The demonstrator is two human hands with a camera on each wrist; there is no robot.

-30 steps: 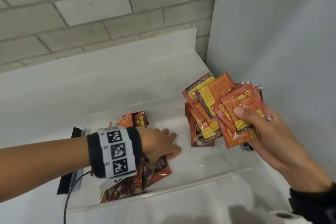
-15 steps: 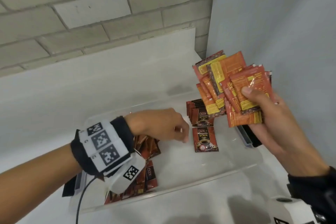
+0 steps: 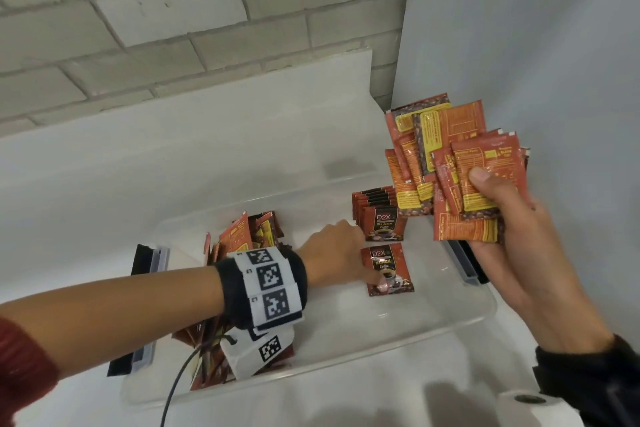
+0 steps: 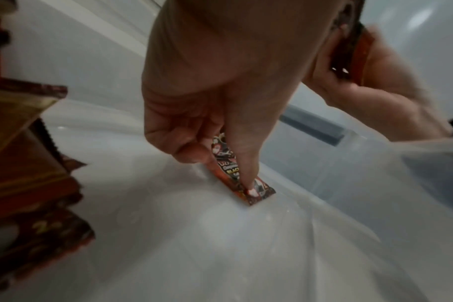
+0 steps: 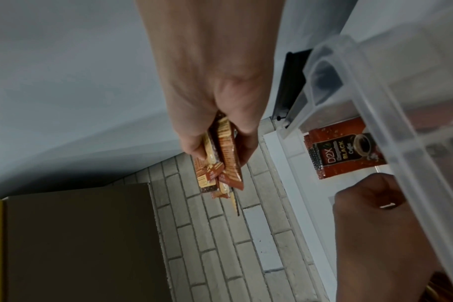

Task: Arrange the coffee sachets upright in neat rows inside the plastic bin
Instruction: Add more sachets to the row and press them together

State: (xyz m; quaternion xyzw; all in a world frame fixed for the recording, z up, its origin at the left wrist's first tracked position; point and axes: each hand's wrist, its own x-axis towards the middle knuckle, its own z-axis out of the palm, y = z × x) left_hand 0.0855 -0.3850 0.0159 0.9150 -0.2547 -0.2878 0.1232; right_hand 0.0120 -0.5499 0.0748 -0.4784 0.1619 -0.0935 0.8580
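A: What is the right hand (image 3: pixel 512 218) doing?

B: It is gripping a fanned bundle of coffee sachets (image 3: pixel 450 163), thumb pressing on the front, fingers curling behind. It is holding them up above the right end of the plastic bin (image 3: pixel 398 326), near the grey wall (image 3: pixel 536 45).

A: And the left hand (image 3: pixel 332 253)?

B: It is reaching into the bin with its forefinger (image 4: pixel 246 175) stretching out straight, the tip pressing on a single sachet (image 3: pixel 389 270) that is lying flat, face up, on the bin floor. The other fingers are curling in loosely; they are not closing round anything.

A: Where are the rest of the sachets sitting?

B: A short row of sachets (image 3: pixel 375 208) is standing upright at the far right corner of the bin, just behind the flat one, fronts facing the camera. A loose heap of sachets (image 3: pixel 249 236) is lying at the left end, partly under the left wrist.

A: Anything around the bin?

B: It is sitting on a white surface (image 3: pixel 173 156), with a brick wall (image 3: pixel 173 28) running behind. Dark latches are showing at both ends of the bin.
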